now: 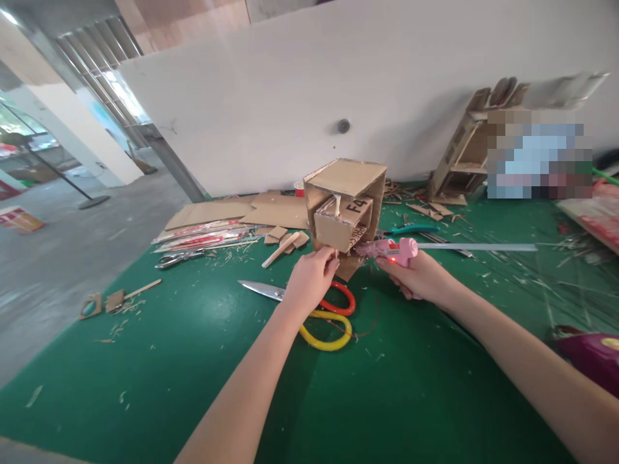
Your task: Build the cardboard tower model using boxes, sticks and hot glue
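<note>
A cardboard box structure (345,177), with a smaller cardboard box (333,231) set inside it, stands near the wall side of the table. My left hand (312,277) is closed in a pinch right below the smaller box; what its fingertips hold is too small and hidden to name. In my right hand (418,277) is a pink hot glue gun (394,250), its red light lit. Its nozzle points left at the box's lower right, and a long glue stick (483,247) sticks out behind. Large scissors (326,345) with yellow and orange handles lie partly under my left hand.
Flat cardboard sheets (213,211), packaged sticks (207,235) and pliers (178,259) lie to the left. Teal-handled pliers (416,229) rest behind the glue gun. A taller cardboard structure (461,151) stands at the right. Scraps litter the green table (193,386).
</note>
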